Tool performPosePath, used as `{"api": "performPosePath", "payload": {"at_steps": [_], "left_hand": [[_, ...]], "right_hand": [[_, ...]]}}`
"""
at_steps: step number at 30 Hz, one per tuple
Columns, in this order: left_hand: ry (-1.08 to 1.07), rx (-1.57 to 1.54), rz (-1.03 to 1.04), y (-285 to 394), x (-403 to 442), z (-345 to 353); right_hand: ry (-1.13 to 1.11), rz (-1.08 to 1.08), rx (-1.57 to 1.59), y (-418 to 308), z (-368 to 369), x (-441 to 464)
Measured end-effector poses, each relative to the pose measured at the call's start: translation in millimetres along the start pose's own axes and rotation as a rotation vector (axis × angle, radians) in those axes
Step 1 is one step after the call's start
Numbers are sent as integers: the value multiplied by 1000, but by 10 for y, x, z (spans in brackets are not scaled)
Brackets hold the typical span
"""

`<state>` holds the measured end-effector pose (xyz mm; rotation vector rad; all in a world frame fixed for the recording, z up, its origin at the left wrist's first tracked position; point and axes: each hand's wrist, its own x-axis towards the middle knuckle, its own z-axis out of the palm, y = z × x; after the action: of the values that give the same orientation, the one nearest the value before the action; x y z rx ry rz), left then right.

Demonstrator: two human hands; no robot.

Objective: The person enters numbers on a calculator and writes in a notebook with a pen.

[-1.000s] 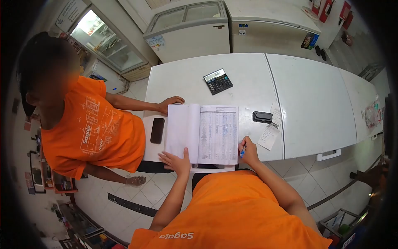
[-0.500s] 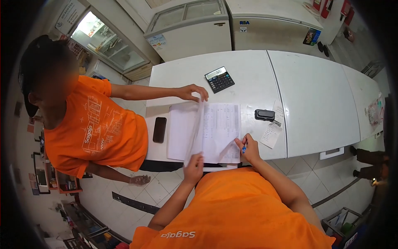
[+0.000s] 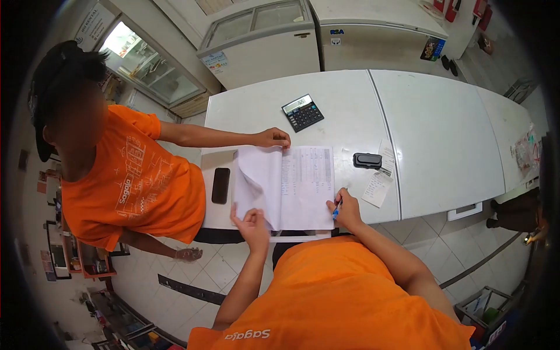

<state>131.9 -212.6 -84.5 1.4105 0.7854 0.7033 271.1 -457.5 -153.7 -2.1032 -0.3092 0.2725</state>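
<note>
An open book of papers [image 3: 306, 204] lies on the white tabletop, its right page printed with a table and handwritten entries. Over its left side, a white sheet [image 3: 256, 169] curls up along its lower left edge. My left hand [image 3: 253, 228] is at the bottom of that sheet, fingers apart and partly touching the paper. In my right hand [image 3: 348, 211], a blue pen [image 3: 336, 211] is gripped beside the right page's lower edge. A co-worker's hand [image 3: 274, 138] rests at the top of the pages, near the fold.
A calculator [image 3: 302, 113] sits beyond the book, and a phone [image 3: 220, 185] lies to its left. On the right are a small black case [image 3: 368, 160] and paper receipts [image 3: 375, 189]. A co-worker in an orange shirt [image 3: 140, 175] stands at the left. Chest freezers [image 3: 262, 55] line the back.
The upright sheet has turned over to the left. My left hand moved left with it and its fingers spread. The co-worker's hand lowered onto the page top.
</note>
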Motion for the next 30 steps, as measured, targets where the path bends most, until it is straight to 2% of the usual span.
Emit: {"api": "performPosePath", "payload": {"at_steps": [2,3,4,6,9,13,16,18,21,24,27,30], "left_hand": [[-333,75,-127,43,-133,101],[-527,77,-33,-133,-156,139],[-653,110,-50,-132,-209,260],[-843,279,-83,-61,-274,508],[-927,388,-6,-343,-266,660],[-945,479,-65,-569,-222,645],[-917,164,-355,-723,-88,569],[-789,170,-286,-648,-42,422],[-499,57,-286,-498,36,104],[-341,-12,-266,-264,130,-151],[-396,85,-297,-107,113,-65],[-452,284,-153,-288,127,140]], "right_hand": [[18,-29,23,10,5,5],[24,-41,34,21,13,-2],[47,-57,45,61,38,1],[89,-88,67,143,89,11],[83,-140,119,214,92,17],[39,-103,79,149,-7,-5],[-49,4,146,124,-50,-14],[-84,73,290,141,-44,-21],[-33,-57,138,113,-66,-20],[-57,-73,170,131,-45,-24],[-39,-99,106,148,-32,-15],[-38,-82,131,136,-36,-7]]}}
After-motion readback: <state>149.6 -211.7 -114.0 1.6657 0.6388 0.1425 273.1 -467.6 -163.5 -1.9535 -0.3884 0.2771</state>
